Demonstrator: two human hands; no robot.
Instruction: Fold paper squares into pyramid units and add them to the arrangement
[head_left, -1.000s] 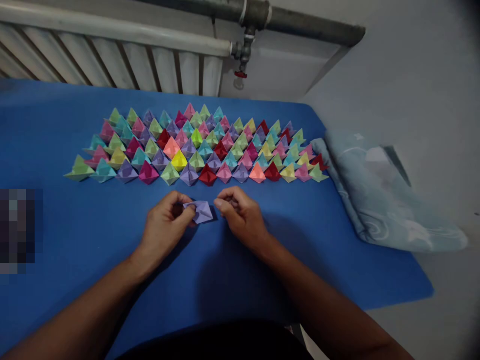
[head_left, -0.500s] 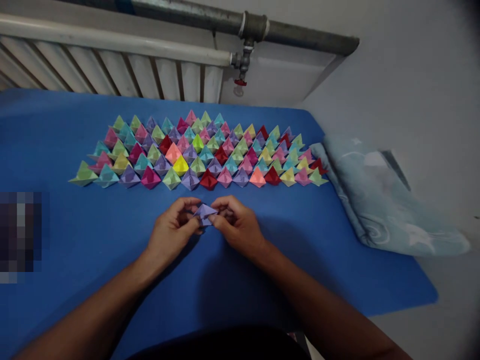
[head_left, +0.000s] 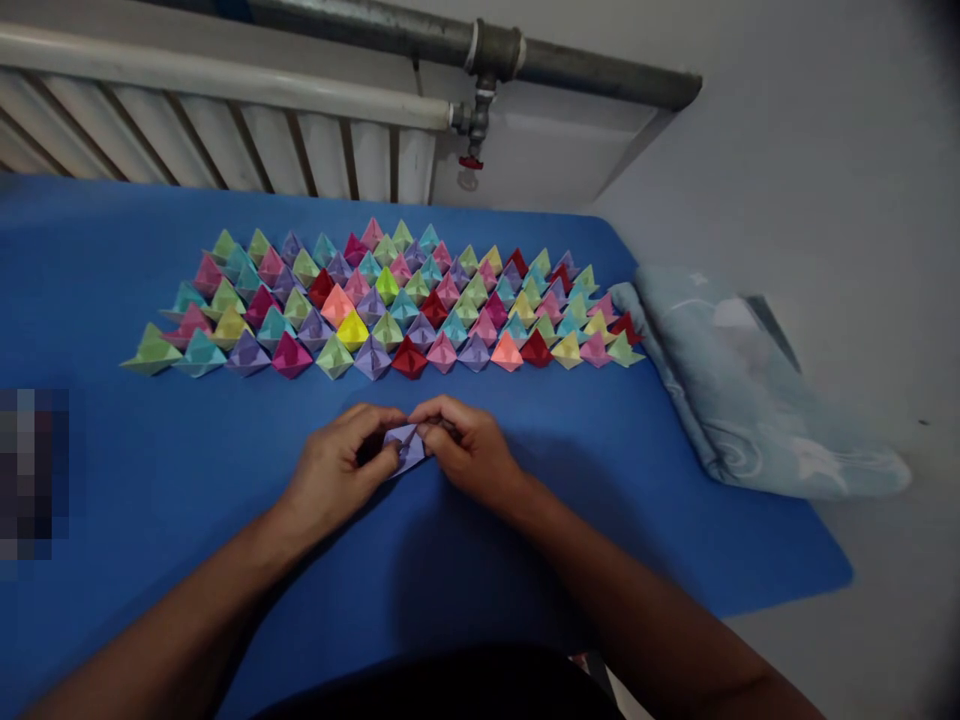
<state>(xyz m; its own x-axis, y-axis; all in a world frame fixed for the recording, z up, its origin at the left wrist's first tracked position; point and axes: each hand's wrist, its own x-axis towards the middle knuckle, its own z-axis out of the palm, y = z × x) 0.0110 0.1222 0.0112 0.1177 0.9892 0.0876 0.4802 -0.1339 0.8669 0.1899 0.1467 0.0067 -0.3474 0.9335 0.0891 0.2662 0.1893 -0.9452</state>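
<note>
A small purple folded paper (head_left: pixel 407 452) is held between both hands, above the blue surface (head_left: pixel 315 620). My left hand (head_left: pixel 341 460) pinches its left side, with the thumb on the paper's face. From the right, my right hand (head_left: pixel 469 445) grips its upper right edge between thumb and index finger. The fingertips of both hands nearly meet at the top of the paper. Just beyond the hands, folded paper boats (head_left: pixel 373 357) in many colours stand in several close rows.
A folded light blue cloth (head_left: pixel 750 400) lies at the right edge of the surface. Behind the far edge are a white radiator (head_left: pixel 262 150), a grey pipe (head_left: pixel 600 77) and a red valve handle (head_left: pixel 471 162). A blurred dark patch is at the far left.
The purple paper has been tilted and turned, showing more of a flat face. My fingertips have come closer together over its top. The whole view has shifted slightly.
</note>
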